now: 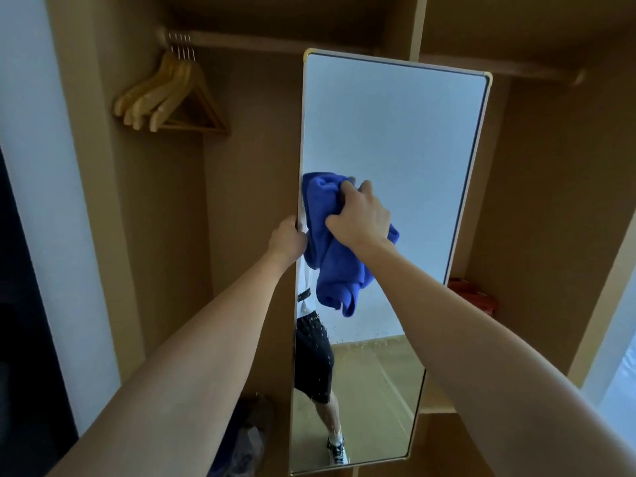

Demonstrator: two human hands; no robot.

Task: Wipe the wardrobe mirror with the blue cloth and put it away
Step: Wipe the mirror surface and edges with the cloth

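A tall narrow mirror [395, 139] with a pale frame stands out from the open wooden wardrobe, reflecting a white wall and a person's legs. My right hand [361, 215] presses a bunched blue cloth [330, 249] against the glass near the mirror's left side, about halfway up. The cloth hangs down below my hand. My left hand [287, 237] grips the mirror's left edge just beside the cloth. Small spots show on the lower glass.
Several wooden hangers [168, 98] hang from the rail at the upper left. A red object [475, 294] lies on a shelf to the right behind the mirror. A dark bundle [247, 438] sits on the wardrobe floor at the lower left.
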